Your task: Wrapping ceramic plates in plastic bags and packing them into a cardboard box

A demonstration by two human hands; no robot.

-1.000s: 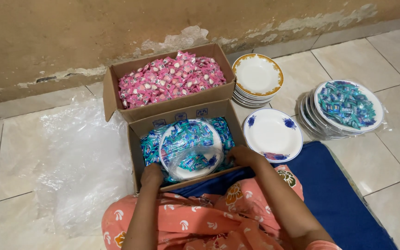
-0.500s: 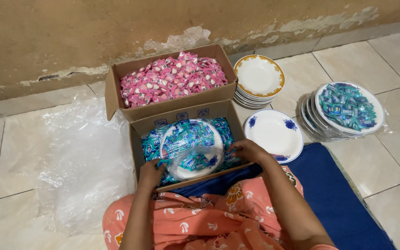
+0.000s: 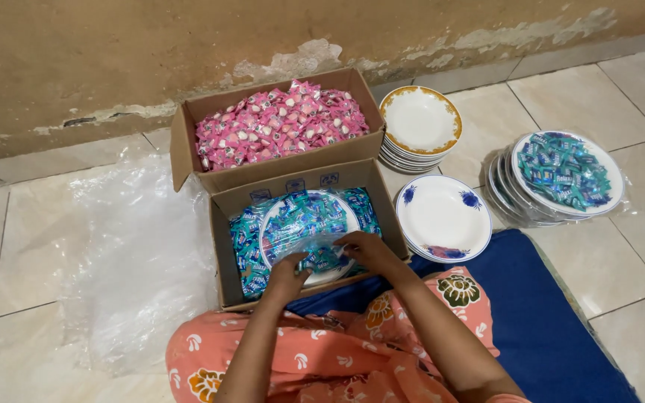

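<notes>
A cardboard box [image 3: 227,246] of blue-wrapped candies sits in front of my knees. On the candies lies a white plate [image 3: 272,222] heaped with blue candies and wrapped in clear plastic. My left hand [image 3: 287,274] and my right hand [image 3: 365,250] both rest on the plate's near edge, fingers pinching the loose plastic wrap [image 3: 321,250] over it. Behind stands a second box [image 3: 188,153] filled with pink candies [image 3: 278,123].
An empty white plate with blue flowers [image 3: 443,218] lies right of the box. A stack of gold-rimmed plates [image 3: 419,123] stands behind it. Wrapped plates of blue candies [image 3: 561,175] lie at far right. Clear plastic sheeting [image 3: 136,261] covers tiles on the left; a blue mat [image 3: 539,313] is under me.
Both hands moved from the box's front edge inward onto the wrapped plate and took hold of its plastic wrap.
</notes>
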